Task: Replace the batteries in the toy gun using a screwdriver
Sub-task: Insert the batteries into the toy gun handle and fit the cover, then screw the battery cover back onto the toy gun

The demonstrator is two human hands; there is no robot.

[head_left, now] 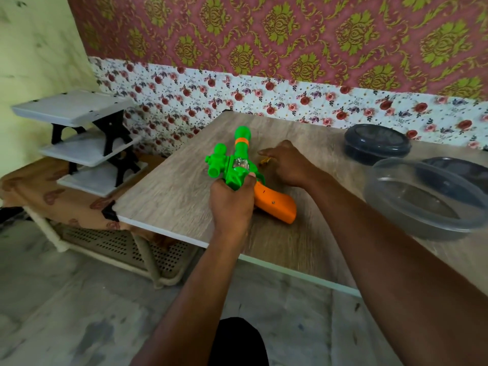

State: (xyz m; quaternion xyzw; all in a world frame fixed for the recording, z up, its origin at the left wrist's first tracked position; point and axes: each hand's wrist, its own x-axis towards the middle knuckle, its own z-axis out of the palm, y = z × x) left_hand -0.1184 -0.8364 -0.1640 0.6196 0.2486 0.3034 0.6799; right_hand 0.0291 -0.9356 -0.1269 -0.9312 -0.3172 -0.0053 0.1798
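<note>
A green toy gun [232,165] with an orange handle [276,203] lies on the wooden table [171,191], barrel pointing away from me. My left hand [231,204] grips its green body just above the handle. A small screw shows on the orange handle. My right hand [287,165] rests on the table just right of the gun, fingers reaching left over a small yellow object [265,161] that is mostly hidden under them. I cannot tell whether the fingers hold it. No batteries are visible.
A clear plastic bowl [422,199] sits at the table's right, with a dark lid [462,170] behind it and a dark lidded container [376,143] further back. A white stepped rack [87,138] stands to the left on a low cloth-covered stand. The table's near edge runs diagonally.
</note>
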